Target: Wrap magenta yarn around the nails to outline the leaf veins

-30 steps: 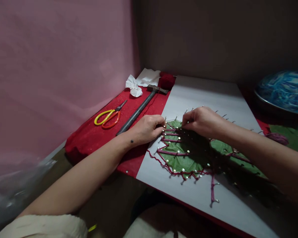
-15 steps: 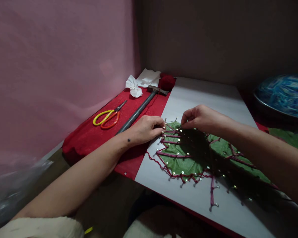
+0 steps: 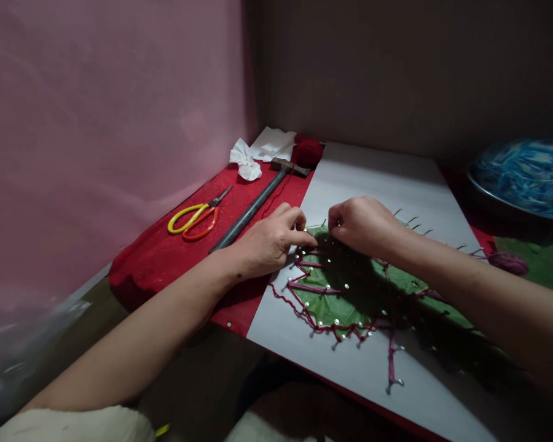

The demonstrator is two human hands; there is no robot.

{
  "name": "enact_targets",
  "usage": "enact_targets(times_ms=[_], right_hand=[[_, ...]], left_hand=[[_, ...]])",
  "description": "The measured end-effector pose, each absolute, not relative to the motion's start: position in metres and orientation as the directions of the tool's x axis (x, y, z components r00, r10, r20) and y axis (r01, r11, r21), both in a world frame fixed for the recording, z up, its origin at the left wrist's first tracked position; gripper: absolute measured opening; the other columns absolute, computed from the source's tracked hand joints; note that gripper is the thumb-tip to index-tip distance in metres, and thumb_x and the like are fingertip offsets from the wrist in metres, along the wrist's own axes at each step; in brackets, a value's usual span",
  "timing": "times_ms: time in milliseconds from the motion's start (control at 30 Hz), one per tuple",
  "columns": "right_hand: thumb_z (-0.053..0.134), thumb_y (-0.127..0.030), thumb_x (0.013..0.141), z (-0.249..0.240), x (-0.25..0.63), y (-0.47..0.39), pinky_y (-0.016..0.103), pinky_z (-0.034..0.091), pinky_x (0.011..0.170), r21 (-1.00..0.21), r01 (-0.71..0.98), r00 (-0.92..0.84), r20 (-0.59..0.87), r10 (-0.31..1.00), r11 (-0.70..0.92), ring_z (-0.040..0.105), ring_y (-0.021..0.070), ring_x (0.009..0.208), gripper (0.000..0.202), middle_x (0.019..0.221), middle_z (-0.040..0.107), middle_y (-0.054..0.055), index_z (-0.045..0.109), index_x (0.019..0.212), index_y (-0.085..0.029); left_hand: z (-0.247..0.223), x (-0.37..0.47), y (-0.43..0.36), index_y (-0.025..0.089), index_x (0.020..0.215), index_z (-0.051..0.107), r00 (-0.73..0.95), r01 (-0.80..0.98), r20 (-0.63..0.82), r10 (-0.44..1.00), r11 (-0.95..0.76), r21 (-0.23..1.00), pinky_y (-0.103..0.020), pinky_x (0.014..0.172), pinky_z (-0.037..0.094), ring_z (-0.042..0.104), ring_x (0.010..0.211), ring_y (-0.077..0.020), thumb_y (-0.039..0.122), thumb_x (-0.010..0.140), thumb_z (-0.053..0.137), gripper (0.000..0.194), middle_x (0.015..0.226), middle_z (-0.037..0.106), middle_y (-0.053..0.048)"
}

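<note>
- At the left end of the green leaf shape (image 3: 338, 304), I see the left hand (image 3: 270, 242) with its fingertips apart; half a second ago they sat close together by the nails (image 3: 337, 322), and now they reach farther over the green.
- Just beside it, I have the right hand (image 3: 366, 224) slightly nearer the left than before, its grip curled together; I cannot tell whether thread lies between its fingertips.
- The leaf shape lies on the near part of the white board (image 3: 382, 172), pink thread (image 3: 313, 288) strung across its left portion, dark red thread (image 3: 332, 328) zigzagging along its near edge.
- Past the right forearm, I see the purple yarn (image 3: 509, 263) again, which the arm covered in the previous frame.
- Left of the board's edge, the hammer (image 3: 253, 209) and scissors (image 3: 214, 202) lie as before on the red counter (image 3: 152, 252).
- Beyond the hands, I have a broad plain stretch of board for moving; a narrower white strip runs between the leaf and the near edge, and a bowl of blue yarn (image 3: 525, 178) bounds the far right.
</note>
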State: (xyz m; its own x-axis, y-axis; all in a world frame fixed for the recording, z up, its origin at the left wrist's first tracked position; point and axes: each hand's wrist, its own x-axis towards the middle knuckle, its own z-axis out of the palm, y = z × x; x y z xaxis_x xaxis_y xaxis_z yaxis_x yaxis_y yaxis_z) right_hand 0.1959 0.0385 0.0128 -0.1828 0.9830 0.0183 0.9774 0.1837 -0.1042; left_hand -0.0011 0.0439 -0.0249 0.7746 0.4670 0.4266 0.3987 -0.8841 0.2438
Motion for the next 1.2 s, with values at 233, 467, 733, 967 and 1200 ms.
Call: enact_targets(times_ms=[233,467,733,967,1200], right_hand=[[0.052,-0.024,0.064,0.017,0.183,0.040,0.028,0.025,0.049,-0.013,0.974,-0.224,0.035,0.974,0.224,0.051,0.0159,0.059,0.023,0.067,0.066,0.005,0.072,0.074,-0.026],[0.051,-0.023,0.070,0.023,0.183,0.057,0.028,0.027,0.051,0.028,0.941,-0.339,0.095,0.936,0.338,0.053,0.0154,0.061,0.024,0.072,0.068,0.004,0.074,0.077,-0.027],[0.058,-0.021,0.065,0.018,0.184,0.074,0.024,0.033,0.050,-0.203,0.940,-0.278,0.010,0.961,0.274,0.047,0.0115,0.054,0.016,0.057,0.061,0.000,0.073,0.070,-0.024],[0.056,-0.021,0.065,0.019,0.178,0.073,0.024,0.031,0.050,-0.151,0.937,-0.321,-0.011,0.947,0.316,0.048,0.0120,0.055,0.019,0.060,0.064,0.002,0.073,0.073,-0.023],[0.049,-0.025,0.074,0.018,0.183,0.081,0.026,0.027,0.053,0.064,0.859,-0.511,0.027,0.859,0.508,0.054,0.0153,0.064,0.024,0.077,0.068,0.005,0.070,0.085,-0.024]], left_hand=[[-0.023,0.002,0.037,0.024,0.104,0.067,0.818,0.455,0.322,0.476,-0.879,0.143,-0.027,0.069,0.042,0.041,0.089,-0.0174,0.009,0.084,0.046,0.033,0.092,0.047,-0.006],[-0.021,0.003,0.032,0.024,0.105,0.066,0.807,0.485,0.327,0.491,-0.868,0.107,-0.030,0.072,0.043,0.040,0.091,-0.0185,0.010,0.085,0.046,0.031,0.097,0.046,-0.007],[-0.022,0.003,0.032,0.023,0.105,0.066,0.816,0.451,0.334,0.472,-0.881,0.142,-0.027,0.072,0.043,0.042,0.092,-0.0170,0.011,0.086,0.048,0.029,0.100,0.048,-0.007],[-0.020,0.003,0.031,0.025,0.108,0.064,0.833,0.472,0.267,0.485,-0.874,0.117,-0.027,0.068,0.041,0.042,0.093,-0.0174,0.015,0.087,0.048,0.029,0.102,0.046,-0.006],[-0.019,0.002,0.029,0.024,0.096,0.069,0.783,0.506,0.310,0.539,-0.842,0.186,-0.031,0.077,0.045,0.039,0.096,-0.0196,0.010,0.084,0.047,0.029,0.102,0.045,-0.008]])
